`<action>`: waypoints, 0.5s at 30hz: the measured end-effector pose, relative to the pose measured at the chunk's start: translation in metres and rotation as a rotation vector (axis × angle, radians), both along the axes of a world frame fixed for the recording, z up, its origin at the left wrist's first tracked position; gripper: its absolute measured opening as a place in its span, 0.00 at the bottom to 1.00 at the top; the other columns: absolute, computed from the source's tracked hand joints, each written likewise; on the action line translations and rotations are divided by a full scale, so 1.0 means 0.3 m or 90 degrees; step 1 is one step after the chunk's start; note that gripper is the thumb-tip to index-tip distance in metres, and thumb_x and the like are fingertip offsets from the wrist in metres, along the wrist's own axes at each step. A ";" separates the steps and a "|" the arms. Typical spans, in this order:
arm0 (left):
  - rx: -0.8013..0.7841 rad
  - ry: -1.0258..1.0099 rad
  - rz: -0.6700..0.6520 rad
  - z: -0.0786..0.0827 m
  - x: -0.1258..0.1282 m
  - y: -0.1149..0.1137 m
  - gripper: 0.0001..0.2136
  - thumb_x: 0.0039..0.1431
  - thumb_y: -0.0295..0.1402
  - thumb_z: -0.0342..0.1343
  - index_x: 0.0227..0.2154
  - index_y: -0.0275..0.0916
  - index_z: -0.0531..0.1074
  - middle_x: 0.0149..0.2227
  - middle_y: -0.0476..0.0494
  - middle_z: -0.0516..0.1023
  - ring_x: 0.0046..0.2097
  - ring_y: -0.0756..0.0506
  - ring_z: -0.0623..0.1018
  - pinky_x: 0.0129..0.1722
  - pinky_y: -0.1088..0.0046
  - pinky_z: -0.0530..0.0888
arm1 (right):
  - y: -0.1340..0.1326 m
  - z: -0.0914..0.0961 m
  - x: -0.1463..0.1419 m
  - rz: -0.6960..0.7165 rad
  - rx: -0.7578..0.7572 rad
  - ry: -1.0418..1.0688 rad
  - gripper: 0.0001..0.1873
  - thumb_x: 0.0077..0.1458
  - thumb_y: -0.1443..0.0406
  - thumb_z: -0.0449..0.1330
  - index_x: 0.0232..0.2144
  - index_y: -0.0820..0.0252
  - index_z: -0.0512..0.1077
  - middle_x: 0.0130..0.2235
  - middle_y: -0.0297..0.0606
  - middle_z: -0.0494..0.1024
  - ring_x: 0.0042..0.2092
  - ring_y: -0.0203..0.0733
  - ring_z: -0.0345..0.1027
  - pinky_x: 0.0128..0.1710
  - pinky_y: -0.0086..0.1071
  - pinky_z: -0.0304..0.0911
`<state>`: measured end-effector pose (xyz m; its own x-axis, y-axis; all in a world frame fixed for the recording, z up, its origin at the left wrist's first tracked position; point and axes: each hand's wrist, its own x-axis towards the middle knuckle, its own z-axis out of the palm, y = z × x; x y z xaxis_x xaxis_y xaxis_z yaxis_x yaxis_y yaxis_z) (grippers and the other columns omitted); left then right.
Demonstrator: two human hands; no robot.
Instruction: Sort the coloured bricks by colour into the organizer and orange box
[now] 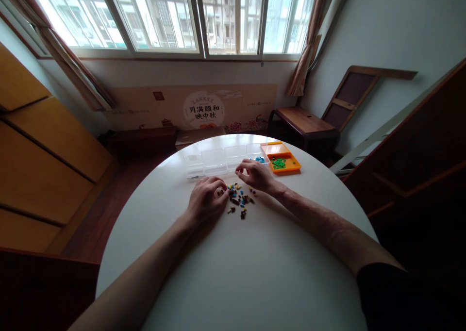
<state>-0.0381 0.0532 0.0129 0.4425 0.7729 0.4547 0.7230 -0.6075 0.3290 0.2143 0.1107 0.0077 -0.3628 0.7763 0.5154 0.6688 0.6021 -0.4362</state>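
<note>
A loose pile of small building bricks (236, 201) in brown, blue and yellow lies on the white round table (240, 273). My left hand (207, 197) rests at the pile's left side, its curled fingertips and thumb among the bricks; whatever they hold is too small to name. Just behind the pile, my right hand (257, 174) is held low with bent fingers and the thumb near the forefinger. Anything between those fingertips cannot be made out. Behind it, blue bricks (259, 160) sit in the right end of a clear compartment box (214, 160).
An orange box (296, 166) with green bricks (278, 163) inside stands at the back right, its lid raised. Beyond the table are a wooden chair (304, 120), a printed cardboard panel (167, 107) and windows. A wooden cabinet (47, 156) stands on the left.
</note>
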 end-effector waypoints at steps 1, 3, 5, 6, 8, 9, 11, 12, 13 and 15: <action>-0.001 -0.002 0.000 0.000 0.000 0.000 0.05 0.68 0.37 0.63 0.37 0.45 0.82 0.47 0.45 0.85 0.49 0.38 0.82 0.56 0.56 0.74 | 0.010 0.006 0.024 -0.026 0.010 0.016 0.06 0.68 0.65 0.66 0.39 0.56 0.84 0.41 0.36 0.83 0.34 0.37 0.70 0.40 0.31 0.62; -0.003 -0.004 -0.002 -0.001 -0.001 0.000 0.05 0.68 0.37 0.63 0.38 0.45 0.81 0.47 0.45 0.85 0.49 0.39 0.81 0.55 0.57 0.74 | 0.036 0.016 0.079 -0.091 0.027 0.047 0.06 0.68 0.65 0.65 0.39 0.57 0.84 0.41 0.37 0.83 0.35 0.38 0.71 0.40 0.32 0.63; -0.005 -0.003 -0.003 -0.002 -0.002 0.001 0.04 0.68 0.37 0.63 0.38 0.45 0.81 0.47 0.45 0.85 0.49 0.38 0.81 0.55 0.57 0.74 | 0.064 0.021 0.139 -0.159 0.035 0.061 0.07 0.68 0.64 0.65 0.39 0.58 0.84 0.41 0.39 0.83 0.37 0.41 0.72 0.40 0.32 0.63; -0.006 -0.001 -0.001 -0.003 -0.002 0.001 0.04 0.68 0.36 0.62 0.38 0.45 0.81 0.47 0.45 0.85 0.49 0.38 0.81 0.55 0.56 0.74 | 0.077 0.023 0.167 -0.185 0.032 0.058 0.07 0.68 0.63 0.65 0.39 0.58 0.84 0.41 0.40 0.83 0.38 0.42 0.73 0.41 0.33 0.64; -0.006 0.001 0.003 -0.004 -0.003 0.001 0.04 0.68 0.36 0.62 0.38 0.45 0.81 0.47 0.45 0.85 0.49 0.38 0.81 0.55 0.56 0.74 | 0.094 0.022 0.211 -0.211 0.019 0.033 0.08 0.68 0.64 0.65 0.40 0.59 0.85 0.43 0.41 0.83 0.39 0.44 0.73 0.42 0.34 0.65; -0.006 0.001 0.005 -0.004 -0.003 0.001 0.04 0.68 0.35 0.62 0.38 0.45 0.81 0.47 0.45 0.85 0.49 0.38 0.82 0.55 0.56 0.74 | 0.097 0.022 0.226 -0.214 0.014 0.019 0.09 0.68 0.65 0.64 0.41 0.59 0.85 0.43 0.42 0.83 0.40 0.44 0.74 0.43 0.35 0.66; -0.007 0.001 0.005 -0.003 -0.002 0.001 0.04 0.67 0.35 0.62 0.38 0.45 0.81 0.47 0.44 0.85 0.49 0.38 0.82 0.56 0.56 0.74 | 0.091 0.020 0.233 -0.199 0.010 0.000 0.09 0.68 0.66 0.63 0.42 0.59 0.85 0.43 0.43 0.83 0.41 0.45 0.74 0.45 0.36 0.66; -0.007 0.001 0.006 -0.003 -0.001 0.001 0.04 0.67 0.34 0.61 0.38 0.45 0.81 0.48 0.44 0.85 0.49 0.38 0.82 0.56 0.56 0.74 | 0.081 0.020 0.226 -0.182 0.012 -0.001 0.09 0.68 0.66 0.63 0.42 0.59 0.85 0.44 0.43 0.83 0.42 0.45 0.74 0.46 0.36 0.67; -0.007 0.000 0.008 -0.002 0.000 0.000 0.03 0.67 0.34 0.61 0.38 0.45 0.81 0.48 0.44 0.85 0.50 0.38 0.82 0.56 0.56 0.74 | 0.067 0.020 0.212 -0.155 0.013 0.000 0.09 0.68 0.66 0.63 0.43 0.59 0.85 0.44 0.42 0.83 0.42 0.44 0.74 0.47 0.36 0.67; -0.007 0.001 0.013 0.000 0.002 -0.001 0.03 0.66 0.33 0.61 0.38 0.45 0.80 0.48 0.45 0.85 0.49 0.38 0.82 0.56 0.56 0.74 | 0.031 0.022 0.167 -0.079 0.009 0.000 0.08 0.68 0.66 0.64 0.42 0.58 0.85 0.44 0.41 0.83 0.41 0.42 0.74 0.47 0.35 0.67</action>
